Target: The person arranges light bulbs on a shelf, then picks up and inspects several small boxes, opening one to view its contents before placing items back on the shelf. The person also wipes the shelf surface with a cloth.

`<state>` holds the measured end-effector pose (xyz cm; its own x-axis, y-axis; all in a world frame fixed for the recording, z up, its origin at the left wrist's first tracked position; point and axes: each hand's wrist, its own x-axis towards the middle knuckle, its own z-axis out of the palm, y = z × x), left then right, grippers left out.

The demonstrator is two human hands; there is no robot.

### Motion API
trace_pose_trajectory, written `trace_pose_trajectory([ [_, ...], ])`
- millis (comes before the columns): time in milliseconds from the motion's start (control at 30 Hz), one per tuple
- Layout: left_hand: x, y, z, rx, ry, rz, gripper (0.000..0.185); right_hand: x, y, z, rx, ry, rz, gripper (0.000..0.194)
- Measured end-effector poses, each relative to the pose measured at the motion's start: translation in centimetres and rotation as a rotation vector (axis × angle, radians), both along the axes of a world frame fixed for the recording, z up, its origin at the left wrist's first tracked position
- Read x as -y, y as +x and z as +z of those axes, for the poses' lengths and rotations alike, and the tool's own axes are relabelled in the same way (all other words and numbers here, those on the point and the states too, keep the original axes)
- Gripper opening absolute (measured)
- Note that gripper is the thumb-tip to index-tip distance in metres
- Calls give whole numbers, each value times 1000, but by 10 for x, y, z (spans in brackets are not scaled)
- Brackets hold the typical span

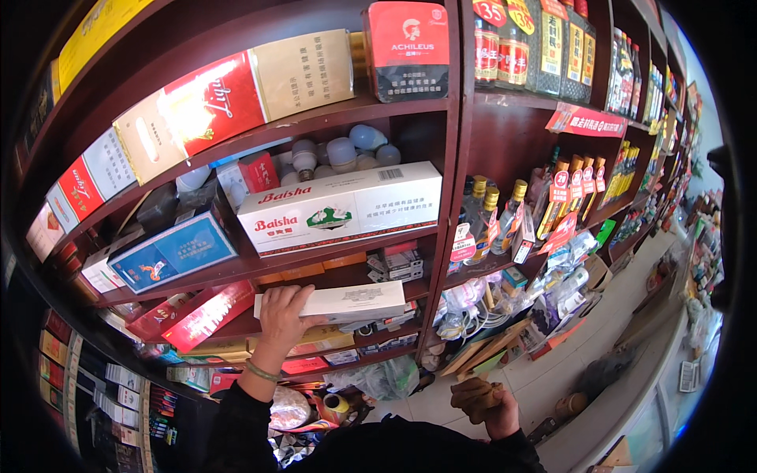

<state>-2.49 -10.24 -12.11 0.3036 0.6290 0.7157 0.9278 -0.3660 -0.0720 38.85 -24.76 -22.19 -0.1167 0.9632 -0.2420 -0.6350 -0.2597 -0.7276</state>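
Note:
My left hand [286, 316], a green bangle on its wrist, is closed around the left end of a long white carton [364, 299]. The fingers lie over its top and the thumb is on its front. The carton lies level at a lower compartment of a dark red wooden shelf unit [331, 248], and bears a grey line drawing. Lower right, my right hand [500, 414] grips a crumpled brown cloth [476, 399] above the tiled floor. Just above the left hand stands a white Baisha cigarette carton [343, 210]; a red carton [208, 313] leans to its left.
Light bulbs [342, 154] sit behind the Baisha carton. Glass bottles [489, 219] stand on shelves to the right. A plastic bag [378, 378] and a rolled item [336, 404] lie below the shelves. A counter [627, 423] edges the aisle's tiled floor [538, 378].

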Motion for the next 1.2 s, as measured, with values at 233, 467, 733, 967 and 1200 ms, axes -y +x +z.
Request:
trace_pose_trajectory([
  [233, -38, 39, -10, -6, 32, 46, 60, 10, 12, -19, 20, -102, -148, 51],
  [467, -59, 45, -10, -30, 73, 79, 61, 21, 22, -16, -10, -40, -53, 52],
  [733, -45, 39, -2, 15, -90, 40, 63, 4, 15, -2, 157, 60, 104, 63],
  [967, 17, -43, -2, 137, -39, 387, 51, 1, 25, -25, 139, -35, -98, 63],
  [1200, 45, -174, -18, 7, -97, 788, 57, -11, 22, -16, -285, -93, 287, 47],
])
